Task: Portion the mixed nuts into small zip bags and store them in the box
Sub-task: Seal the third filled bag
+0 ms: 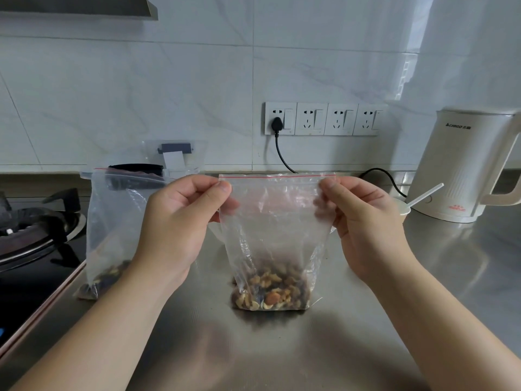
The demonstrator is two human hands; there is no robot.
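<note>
The bag [277, 235] stands upright on the steel counter [394, 320], centre of view, bottom resting on the surface and top stretched level between both hands. A portion of nuts [270, 292] fills only its lowest part; the rest is empty clear film.

Left hand [180, 221]: thumb and curled fingers pinch the top left corner at the red seal line. Right hand [363, 221]: same pinch at the top right corner. Neither hand is released or clenched empty — both grasp the film itself.

Handling, as a judgement:
- The film is thin, soft and slippery; it has no stiffness and will fold wherever it is unsupported.
- The load is light but sits low, so the bag hangs steadily from the top edge and tips easily if held lower.
- Nuts are hard but brittle; squeezing the bottom risks crushing them.
- Best hold is the seal strip, the thickest part — pinch at the two corners, then run thumb and finger along the strip to close it.
- Whether the seal is already closed cannot be told.

A second bag [118, 221] with nuts at its bottom stands just left, behind the left forearm. A clear box [174, 158] sits at the back by the wall. A kettle [462, 165] and a white spoon [420, 197] are at the right.
</note>
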